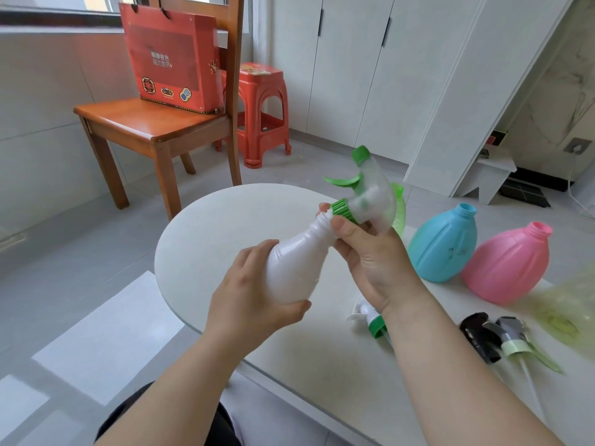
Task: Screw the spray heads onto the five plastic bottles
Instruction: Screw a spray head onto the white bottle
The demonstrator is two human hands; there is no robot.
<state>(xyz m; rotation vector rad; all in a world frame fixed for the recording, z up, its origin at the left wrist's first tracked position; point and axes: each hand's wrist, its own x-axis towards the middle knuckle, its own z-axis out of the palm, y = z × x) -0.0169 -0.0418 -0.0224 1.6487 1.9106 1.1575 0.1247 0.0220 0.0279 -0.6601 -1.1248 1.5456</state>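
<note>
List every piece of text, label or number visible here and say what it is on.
Red gift bag on the wooden chair: two short lines of white Chinese characters, too blurred to read.
Top of the red plastic stool: a printed pattern, too small to read.
Blue bottle: a faint dark mark, not readable as text.
White bottle, pink bottle, spray heads: no text visible.

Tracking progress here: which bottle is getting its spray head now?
The white bottle, held off the table in both hands; the blue and pink ones stand open-necked.
</note>
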